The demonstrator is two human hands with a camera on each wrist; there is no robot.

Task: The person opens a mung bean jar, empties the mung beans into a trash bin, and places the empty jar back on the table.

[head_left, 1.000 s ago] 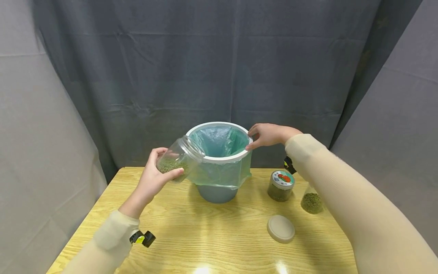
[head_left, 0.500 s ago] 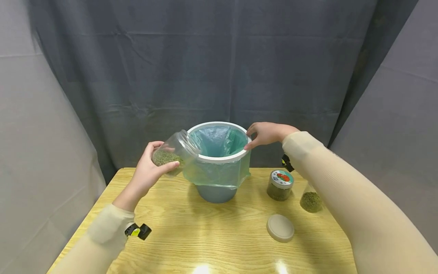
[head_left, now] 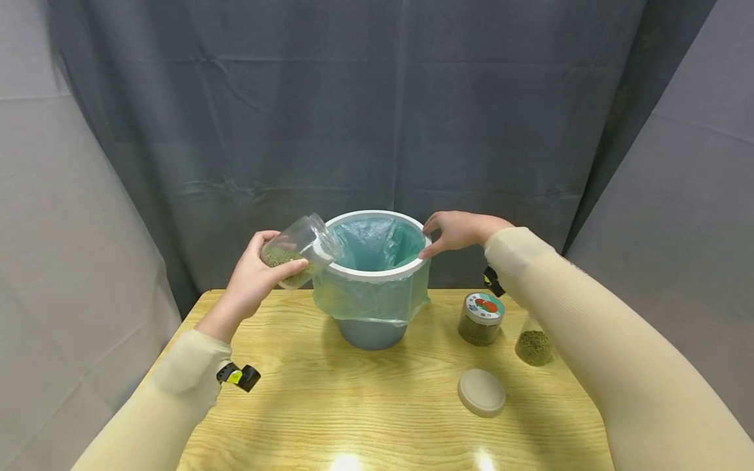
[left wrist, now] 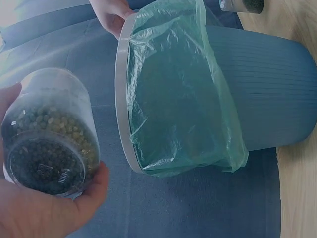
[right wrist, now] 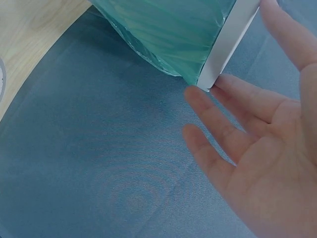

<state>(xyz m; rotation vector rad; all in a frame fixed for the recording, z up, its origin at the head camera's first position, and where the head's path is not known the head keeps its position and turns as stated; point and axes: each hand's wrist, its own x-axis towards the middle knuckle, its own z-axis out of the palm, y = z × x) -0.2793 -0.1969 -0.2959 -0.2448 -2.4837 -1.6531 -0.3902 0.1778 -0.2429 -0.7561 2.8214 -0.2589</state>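
Observation:
My left hand (head_left: 250, 278) grips a clear jar (head_left: 303, 242) with small green granules (left wrist: 59, 131) pooled low inside. The jar lies tilted, its uncovered mouth at the left side of the bin's white rim (head_left: 377, 275). In the left wrist view its base faces the camera, with thumb and fingers around it. The grey-blue bin (head_left: 372, 333) stands upright, lined with a green plastic bag (head_left: 371, 297) folded over its outside. At the rim's right side, my right hand (head_left: 456, 230) touches the edge with its thumb and fingertips, the fingers loosely spread rather than wrapped around it.
Right of the bin stands a lidded jar (head_left: 480, 327) with a picture label on top. Another clear jar (head_left: 534, 347) with green granules is partly hidden by the right sleeve. A beige lid (head_left: 482, 392) lies on the wooden table (head_left: 330, 412). Grey curtain hangs behind.
The left hand has lifted the tilted jar upward and slightly left, with the granules still inside. The right hand stays at the rim, and the view has shifted slightly.

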